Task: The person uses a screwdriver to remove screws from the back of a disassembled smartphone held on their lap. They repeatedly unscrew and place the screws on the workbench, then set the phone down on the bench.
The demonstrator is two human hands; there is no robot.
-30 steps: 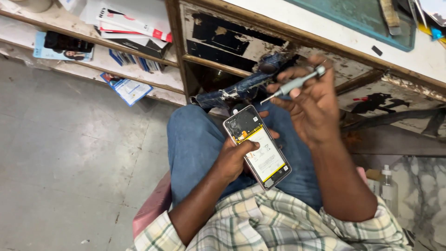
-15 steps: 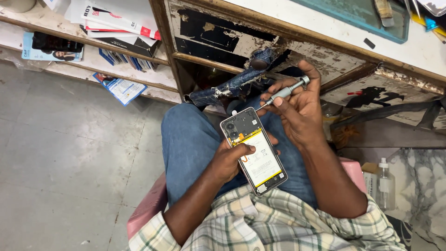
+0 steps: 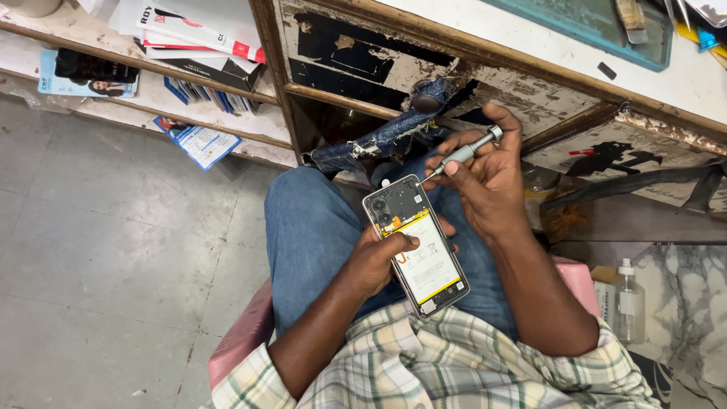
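Centrally, left hand clasping opened phone, right hand pinching screwdriver at its top edge, desk close

Two hands: left hand, right hand; one opened phone at centre; one screwdriver at 1 o'clock; one clear bottle at 4 o'clock; one pink stool at 7 o'clock; one loose leaflet at 10 o'clock; one teal mat at 1 o'clock
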